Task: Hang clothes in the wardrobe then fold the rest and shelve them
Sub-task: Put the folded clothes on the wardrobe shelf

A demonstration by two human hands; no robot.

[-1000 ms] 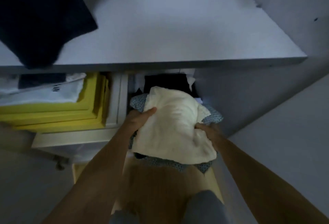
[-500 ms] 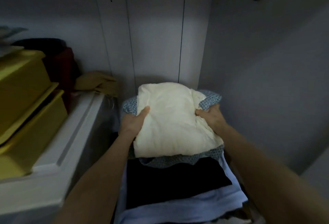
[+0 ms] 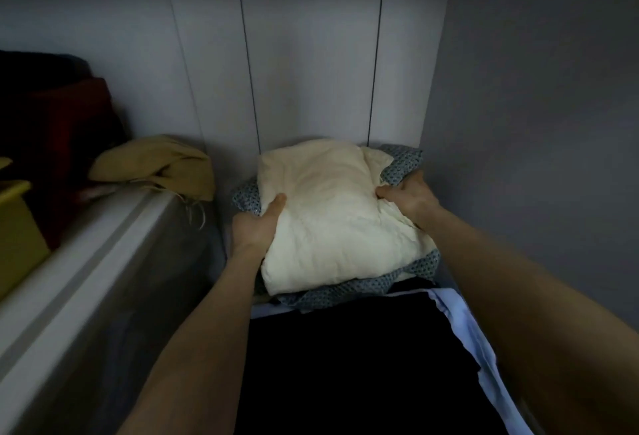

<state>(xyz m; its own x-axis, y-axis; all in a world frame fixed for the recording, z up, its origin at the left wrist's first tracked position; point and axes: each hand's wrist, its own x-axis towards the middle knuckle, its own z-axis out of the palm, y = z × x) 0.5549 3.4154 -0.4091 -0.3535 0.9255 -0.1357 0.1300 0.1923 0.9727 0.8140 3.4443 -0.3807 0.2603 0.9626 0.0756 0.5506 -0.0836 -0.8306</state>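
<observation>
A folded cream garment (image 3: 332, 216) lies on top of a folded blue patterned garment (image 3: 366, 287), deep inside the wardrobe near its back wall. My left hand (image 3: 257, 225) grips the stack's left edge, thumb on top of the cream cloth. My right hand (image 3: 408, 199) grips its right edge. The stack sits over the far end of a pile with a black garment (image 3: 349, 358) and a light blue garment (image 3: 463, 327) under it.
The wardrobe's white back panels (image 3: 311, 54) and right wall (image 3: 539, 123) close in the stack. To the left runs a white box edge (image 3: 79, 261) with a mustard cloth (image 3: 155, 166), dark red fabric (image 3: 69, 130) and a yellow box (image 3: 17, 230) on it.
Both hands have carried the cream and patterned stack from below the shelf edge into the wardrobe and further back toward the rear wall, over the black garment.
</observation>
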